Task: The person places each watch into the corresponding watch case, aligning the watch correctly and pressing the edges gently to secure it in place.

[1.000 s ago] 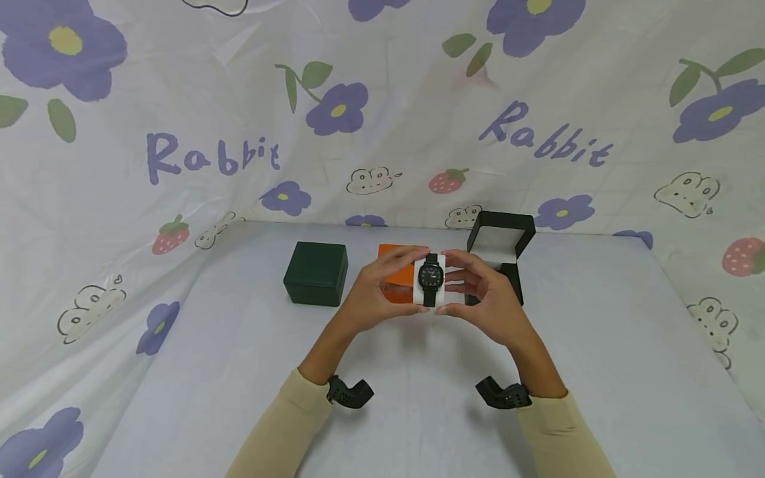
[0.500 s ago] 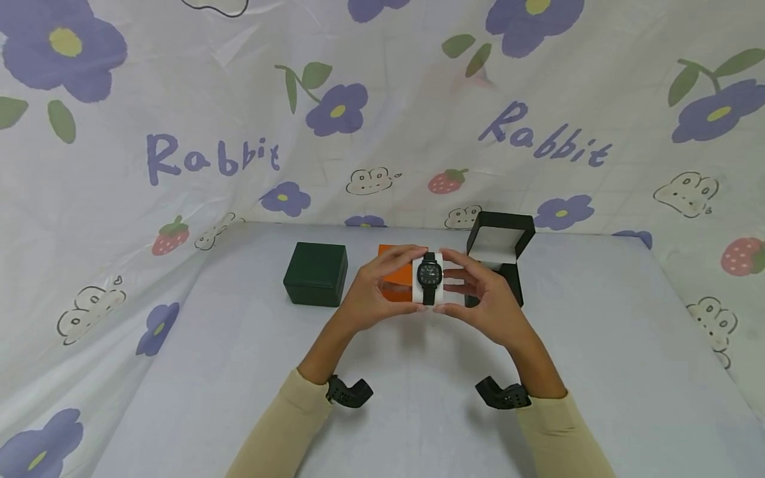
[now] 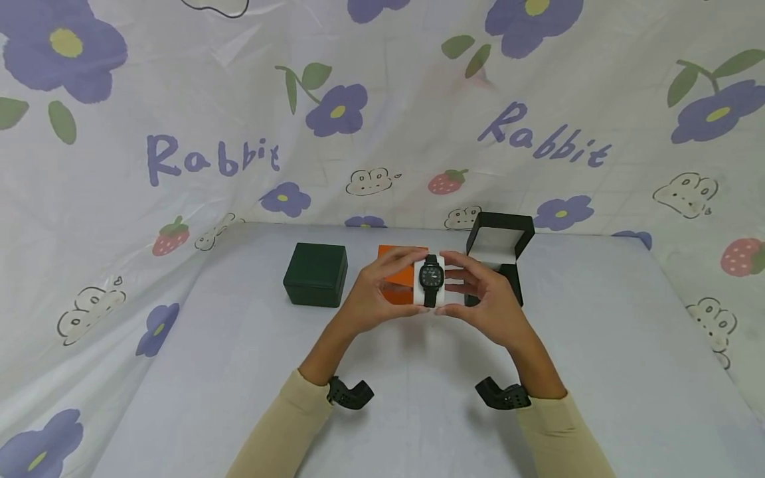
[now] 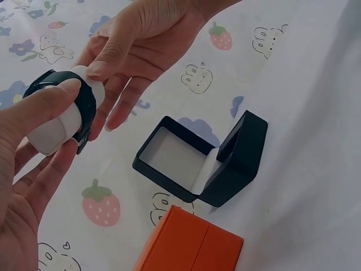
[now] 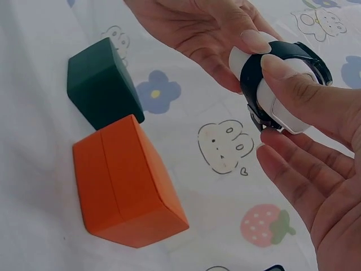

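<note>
A black wristwatch (image 3: pixel 431 275) with a dark square-shaped face is strapped round a white cushion (image 3: pixel 418 292), held up above the table. My left hand (image 3: pixel 376 292) pinches the cushion's left end between thumb and fingers. From the other side my right hand (image 3: pixel 487 299) pinches its right end the same way. In the left wrist view the dark strap (image 4: pixel 86 107) circles the white cushion, and both thumbs press near it. The right wrist view shows the strap's buckle side (image 5: pixel 256 116) hanging below the thumbs.
Behind my right hand a black watch box (image 3: pixel 501 229) stands with its lid up and a pale lining. An orange box (image 3: pixel 396 255) sits partly hidden behind my left hand. Further left is a shut green box (image 3: pixel 315 273). A patterned cloth (image 3: pixel 382 133) hangs at the back.
Both hands keep their hold on the cushion with the watch. It shifts only very slightly; the boxes stay where they were.
</note>
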{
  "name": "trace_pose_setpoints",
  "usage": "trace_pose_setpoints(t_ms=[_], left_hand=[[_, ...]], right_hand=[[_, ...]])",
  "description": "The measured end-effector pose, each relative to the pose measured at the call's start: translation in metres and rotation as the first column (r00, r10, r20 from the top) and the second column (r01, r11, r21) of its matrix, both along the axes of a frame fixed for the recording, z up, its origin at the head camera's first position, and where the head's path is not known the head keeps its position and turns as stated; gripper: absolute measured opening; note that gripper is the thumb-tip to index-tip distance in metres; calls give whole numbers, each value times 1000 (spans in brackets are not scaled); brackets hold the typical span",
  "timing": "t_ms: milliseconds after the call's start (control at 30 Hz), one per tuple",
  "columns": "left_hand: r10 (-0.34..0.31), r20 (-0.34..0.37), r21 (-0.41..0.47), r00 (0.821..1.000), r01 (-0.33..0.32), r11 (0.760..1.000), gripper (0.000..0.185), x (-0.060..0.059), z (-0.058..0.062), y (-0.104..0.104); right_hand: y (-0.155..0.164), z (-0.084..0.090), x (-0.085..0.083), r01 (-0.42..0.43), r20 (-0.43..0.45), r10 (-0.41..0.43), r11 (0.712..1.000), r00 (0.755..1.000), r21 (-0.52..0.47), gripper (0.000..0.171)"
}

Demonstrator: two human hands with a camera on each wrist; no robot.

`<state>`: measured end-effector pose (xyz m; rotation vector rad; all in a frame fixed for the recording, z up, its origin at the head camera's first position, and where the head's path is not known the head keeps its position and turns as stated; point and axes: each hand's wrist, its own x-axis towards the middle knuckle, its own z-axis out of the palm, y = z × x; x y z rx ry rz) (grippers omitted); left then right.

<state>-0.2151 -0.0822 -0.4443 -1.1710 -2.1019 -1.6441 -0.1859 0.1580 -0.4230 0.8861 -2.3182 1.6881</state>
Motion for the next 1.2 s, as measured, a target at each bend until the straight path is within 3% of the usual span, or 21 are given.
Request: trace_pose_setpoints(t_ms=[167,533,933,1200], left_hand=[[-23,53,23,998,22,999,82,2,-1,1],[-25,62,26,998,24,999,82,3,1,1],[-15,125,-16,992,17,1000,83,2,1,-1],[-20,139,23,990,17,1000,82,1,1,-3]], right_hand=[[0,-1,0,-6,0,6,1000,1000,-19,88],[0,-1,-1,4,-4,-4,1000,1000,-12,89],[0,-2,-1,22,10,-23,1000,1000,22,89],[0,-2,-1,26,20,-26,1000,999,13,88]])
